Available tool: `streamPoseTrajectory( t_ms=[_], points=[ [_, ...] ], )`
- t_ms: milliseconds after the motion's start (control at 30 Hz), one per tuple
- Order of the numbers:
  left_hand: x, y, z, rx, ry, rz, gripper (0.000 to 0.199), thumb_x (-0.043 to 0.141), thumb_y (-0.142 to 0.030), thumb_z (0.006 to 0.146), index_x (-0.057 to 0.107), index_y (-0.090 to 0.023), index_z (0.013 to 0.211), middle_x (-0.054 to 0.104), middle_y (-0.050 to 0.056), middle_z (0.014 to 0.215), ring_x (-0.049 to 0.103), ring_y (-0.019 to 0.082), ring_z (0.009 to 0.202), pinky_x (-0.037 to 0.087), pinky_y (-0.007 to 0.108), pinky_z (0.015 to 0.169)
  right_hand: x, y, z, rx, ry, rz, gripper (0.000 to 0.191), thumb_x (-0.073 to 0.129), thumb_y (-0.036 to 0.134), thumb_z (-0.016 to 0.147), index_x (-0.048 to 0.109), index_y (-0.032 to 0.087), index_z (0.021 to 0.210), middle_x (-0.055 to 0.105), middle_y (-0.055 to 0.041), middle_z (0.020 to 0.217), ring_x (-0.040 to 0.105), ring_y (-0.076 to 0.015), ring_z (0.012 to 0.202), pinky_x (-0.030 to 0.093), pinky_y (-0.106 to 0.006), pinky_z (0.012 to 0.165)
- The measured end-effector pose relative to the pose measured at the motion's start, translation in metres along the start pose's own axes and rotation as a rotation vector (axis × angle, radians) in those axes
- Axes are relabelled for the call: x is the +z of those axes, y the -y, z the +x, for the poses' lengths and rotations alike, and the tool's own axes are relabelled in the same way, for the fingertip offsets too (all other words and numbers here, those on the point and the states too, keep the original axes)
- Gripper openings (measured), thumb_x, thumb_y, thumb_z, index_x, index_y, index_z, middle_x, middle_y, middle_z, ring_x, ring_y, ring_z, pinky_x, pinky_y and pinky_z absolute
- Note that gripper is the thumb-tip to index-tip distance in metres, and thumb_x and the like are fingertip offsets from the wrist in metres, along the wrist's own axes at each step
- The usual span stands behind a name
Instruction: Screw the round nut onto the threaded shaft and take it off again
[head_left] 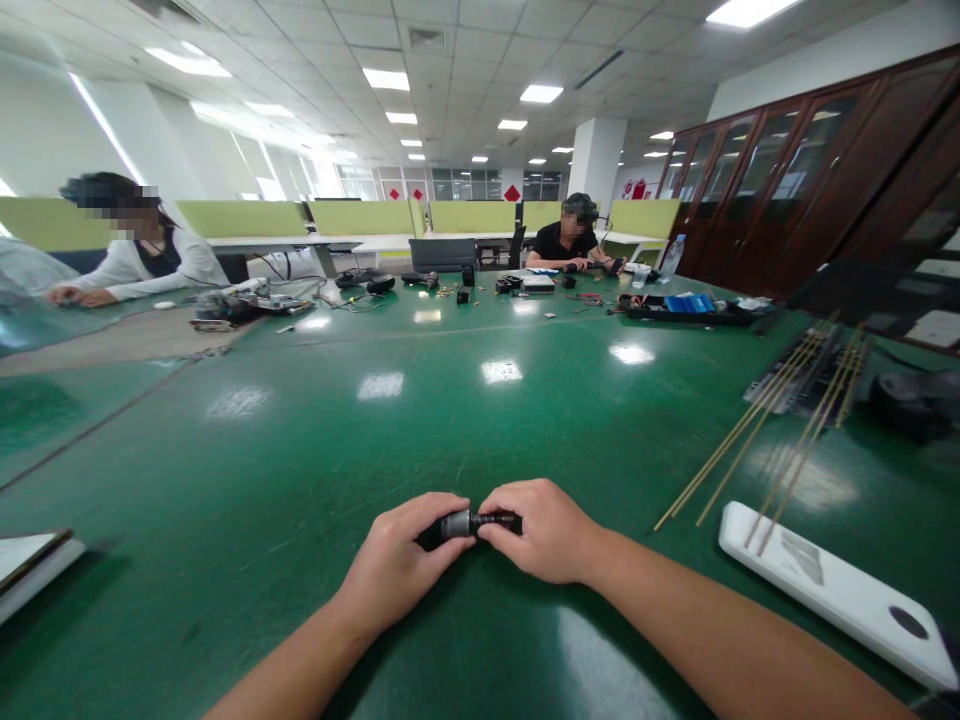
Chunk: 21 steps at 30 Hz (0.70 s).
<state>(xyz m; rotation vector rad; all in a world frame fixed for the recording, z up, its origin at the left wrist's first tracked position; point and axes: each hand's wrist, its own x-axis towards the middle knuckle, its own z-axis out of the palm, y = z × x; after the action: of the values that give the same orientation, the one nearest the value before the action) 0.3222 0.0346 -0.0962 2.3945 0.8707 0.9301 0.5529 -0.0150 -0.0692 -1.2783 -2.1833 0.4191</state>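
Over the green table, my left hand (397, 560) is closed, thumb and fingers around a small grey-and-black cylindrical part (456, 524). From that cylinder's right end a thin dark ribbed shaft (496, 518) runs toward my other hand. My right hand (544, 530) pinches about this shaft with thumb and forefinger, its fingertips almost meeting those of my left. The two hands hold the piece level, near the table's front middle. My fingers cover parts of it, so I cannot tell whether cylinder and shaft are one piece.
A long white object (832, 590) lies at right, below thin wooden sticks (750, 430). At left is a white-topped slab (34, 570). Loose parts and a black tray (686, 312) sit along the green table's (315, 440) far side. Two people (150, 250) work beyond.
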Motion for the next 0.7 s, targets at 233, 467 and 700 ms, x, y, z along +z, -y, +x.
streamPoseTrajectory(
  t_ms=[233, 467, 700],
  points=[
    [-0.0011, 0.0003, -0.0014, 0.0, -0.002, 0.002, 0.032, 0.072, -0.032, 0.086, 0.065, -0.028, 0.117, 0.07, 0.003, 0.112, 0.067, 0.022, 0.103, 0.054, 0.035, 0.094, -0.0018, 0.0016, 0.0002, 0.013, 0.009, 0.0, 0.016, 0.061, 0.03, 0.09, 0.069, 0.021, 0.1, 0.07, -0.0018, 0.088, 0.063, -0.0159, 0.079, 0.044, -0.026, 0.075],
    [-0.0005, 0.0007, -0.0019, -0.003, -0.008, 0.01, 0.033, 0.074, -0.03, 0.085, 0.065, -0.031, 0.116, 0.07, 0.0, 0.112, 0.066, 0.02, 0.103, 0.054, 0.034, 0.094, -0.0022, 0.0025, 0.0002, 0.026, 0.016, 0.004, 0.015, 0.062, 0.029, 0.09, 0.07, 0.021, 0.099, 0.07, -0.002, 0.086, 0.062, -0.0159, 0.078, 0.043, -0.026, 0.073],
    [-0.0003, 0.0029, -0.0015, -0.023, -0.002, 0.027, 0.034, 0.074, -0.031, 0.085, 0.064, -0.033, 0.117, 0.069, -0.002, 0.113, 0.066, 0.019, 0.104, 0.053, 0.034, 0.096, -0.0029, 0.0022, 0.0005, 0.038, 0.028, -0.006, 0.016, 0.061, 0.03, 0.091, 0.07, 0.021, 0.1, 0.07, -0.0017, 0.085, 0.062, -0.0153, 0.076, 0.042, -0.026, 0.072]
  ],
)
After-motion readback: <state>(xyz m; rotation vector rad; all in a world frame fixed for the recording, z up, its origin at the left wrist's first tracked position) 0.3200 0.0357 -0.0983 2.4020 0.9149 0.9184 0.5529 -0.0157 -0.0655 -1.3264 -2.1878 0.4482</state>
